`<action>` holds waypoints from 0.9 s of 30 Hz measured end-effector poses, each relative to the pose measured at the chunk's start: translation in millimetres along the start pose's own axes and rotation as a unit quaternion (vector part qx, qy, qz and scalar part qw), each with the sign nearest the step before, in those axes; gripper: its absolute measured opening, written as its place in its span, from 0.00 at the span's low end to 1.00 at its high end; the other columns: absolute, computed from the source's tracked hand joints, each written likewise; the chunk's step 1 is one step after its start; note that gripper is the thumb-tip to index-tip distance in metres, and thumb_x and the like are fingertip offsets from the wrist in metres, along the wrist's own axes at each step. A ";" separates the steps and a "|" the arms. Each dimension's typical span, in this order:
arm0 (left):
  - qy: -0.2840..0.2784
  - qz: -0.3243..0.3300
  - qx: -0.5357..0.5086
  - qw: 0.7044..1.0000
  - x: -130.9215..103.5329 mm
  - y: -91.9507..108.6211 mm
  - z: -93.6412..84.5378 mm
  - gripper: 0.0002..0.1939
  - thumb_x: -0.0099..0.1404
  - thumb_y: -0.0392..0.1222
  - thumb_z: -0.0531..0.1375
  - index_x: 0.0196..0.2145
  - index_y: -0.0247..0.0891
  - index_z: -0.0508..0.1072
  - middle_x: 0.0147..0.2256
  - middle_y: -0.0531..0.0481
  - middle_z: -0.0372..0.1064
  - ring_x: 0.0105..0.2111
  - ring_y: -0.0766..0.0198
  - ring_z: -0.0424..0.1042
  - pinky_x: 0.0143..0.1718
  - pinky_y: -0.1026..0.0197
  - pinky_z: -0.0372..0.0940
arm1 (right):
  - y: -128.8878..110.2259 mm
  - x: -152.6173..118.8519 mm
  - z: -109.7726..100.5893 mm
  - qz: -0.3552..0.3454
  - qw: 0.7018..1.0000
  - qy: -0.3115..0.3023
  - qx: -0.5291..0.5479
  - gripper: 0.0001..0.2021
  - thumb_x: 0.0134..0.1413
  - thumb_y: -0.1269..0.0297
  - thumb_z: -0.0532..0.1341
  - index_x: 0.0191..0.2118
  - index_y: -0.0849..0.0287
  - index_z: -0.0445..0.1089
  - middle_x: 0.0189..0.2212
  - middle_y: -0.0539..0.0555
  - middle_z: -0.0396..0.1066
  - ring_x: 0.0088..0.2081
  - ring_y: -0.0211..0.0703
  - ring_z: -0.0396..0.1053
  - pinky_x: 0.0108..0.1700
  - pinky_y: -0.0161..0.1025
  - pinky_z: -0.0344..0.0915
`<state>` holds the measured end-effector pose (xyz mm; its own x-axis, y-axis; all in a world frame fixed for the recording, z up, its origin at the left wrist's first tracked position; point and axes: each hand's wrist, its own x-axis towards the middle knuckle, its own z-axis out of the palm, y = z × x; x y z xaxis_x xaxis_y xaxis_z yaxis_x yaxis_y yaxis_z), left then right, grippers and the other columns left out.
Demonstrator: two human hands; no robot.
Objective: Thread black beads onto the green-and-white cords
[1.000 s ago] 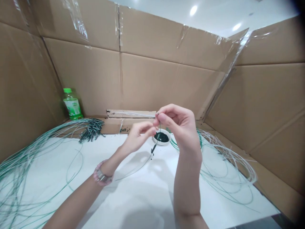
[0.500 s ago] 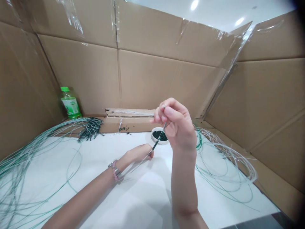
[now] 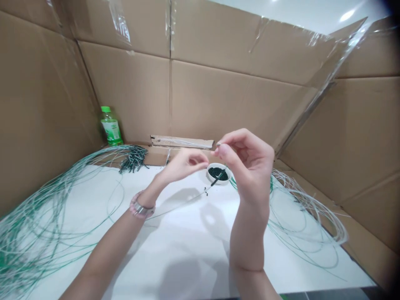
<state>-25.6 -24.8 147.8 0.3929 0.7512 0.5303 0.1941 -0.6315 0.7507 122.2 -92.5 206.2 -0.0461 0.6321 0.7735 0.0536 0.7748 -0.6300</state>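
Note:
My right hand point(image 3: 250, 166) is raised with thumb and fingers pinched on the end of a thin strand point(image 3: 181, 204). Dark beads point(image 3: 218, 178) are threaded in a short row on that strand below the hand, seen against the bowl. From there the strand runs down left toward my left wrist. My left hand point(image 3: 186, 164) is lifted off the table left of the bowl, thumb and forefinger curved round with their tips together; anything between them is too small to see. A white bowl point(image 3: 207, 177) of tiny dark beads stands behind. A few loose beads point(image 3: 206, 191) lie before it.
Green and clear strands point(image 3: 46, 208) spread over the left side, with a dark beaded bundle point(image 3: 134, 159) at their far end. More coiled strands point(image 3: 312, 225) lie at right. A green bottle point(image 3: 111, 129) stands at back left. Cardboard walls point(image 3: 231, 96) surround the white table point(image 3: 187, 258).
My left hand has let go of the beaded part of the strand and risen. The right hand still pinches the strand's end. Several loose beads now show on the table. The view has shifted.

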 end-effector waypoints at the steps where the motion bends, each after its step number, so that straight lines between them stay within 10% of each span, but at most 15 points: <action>1: 0.051 0.007 -0.058 0.997 -0.8 12.8 -7.8 0.08 0.60 0.43 0.62 0.29 0.35 0.75 0.25 0.52 0.72 0.25 0.71 0.69 0.26 0.70 0.65 | -2.0 -1.2 -0.8 -0.008 1.000 0.008 -0.006 0.05 0.55 0.70 0.60 0.30 0.56 0.69 0.26 0.46 0.68 0.29 0.32 0.69 0.32 0.29 0.70; 5: 0.194 0.053 -0.268 0.942 -11.1 53.2 -18.3 0.08 0.56 0.44 0.66 0.27 0.38 0.74 0.23 0.56 0.70 0.20 0.76 0.66 0.20 0.74 0.62 | -9.2 -7.4 -1.4 -0.044 0.998 0.045 -0.032 0.06 0.55 0.73 0.60 0.30 0.56 0.69 0.26 0.46 0.68 0.28 0.31 0.68 0.31 0.28 0.70; 27: 0.139 0.085 -0.230 0.959 -23.5 69.9 -13.2 0.09 0.55 0.42 0.68 0.29 0.39 0.72 0.27 0.53 0.75 0.27 0.68 0.76 0.29 0.69 0.74 | -17.1 -20.3 16.1 -0.057 0.995 0.010 -0.081 0.08 0.50 0.79 0.61 0.30 0.57 0.69 0.37 0.52 0.74 0.37 0.39 0.73 0.31 0.34 0.72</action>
<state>-33.0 -84.0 193.0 0.1169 0.7073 0.6972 -0.2939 -0.6459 0.7046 106.1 -118.5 200.2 -0.0408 0.5392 0.8412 0.2084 0.8280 -0.5206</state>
